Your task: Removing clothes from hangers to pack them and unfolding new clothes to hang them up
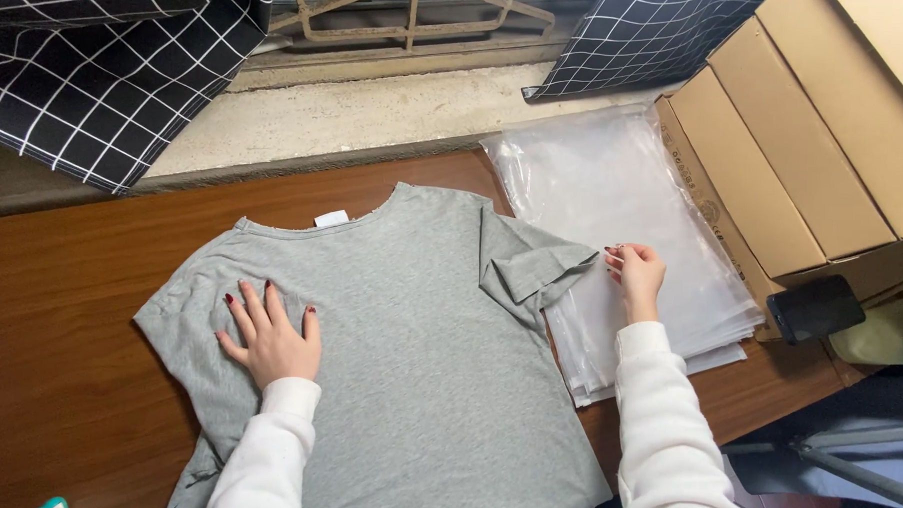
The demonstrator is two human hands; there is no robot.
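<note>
Grey T-shirt (418,353) hem beyond the bottom edge; label (331,218) unreadable.

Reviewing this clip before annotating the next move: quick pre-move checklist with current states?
1. Grey T-shirt lying spread on the wooden table: ok.
2. Left hand flat on the shirt, fingers spread, pinning it: ok.
3. Right sleeve flat: not ok, it is folded over and creased.
4. Right hand on the stack of clear plastic bags, fingers curled at the top sheet: ok.
5. Single bag separated from the stack: cannot tell.
6. Black phone clear of the bags, resting by the cardboard boxes: ok.
</note>
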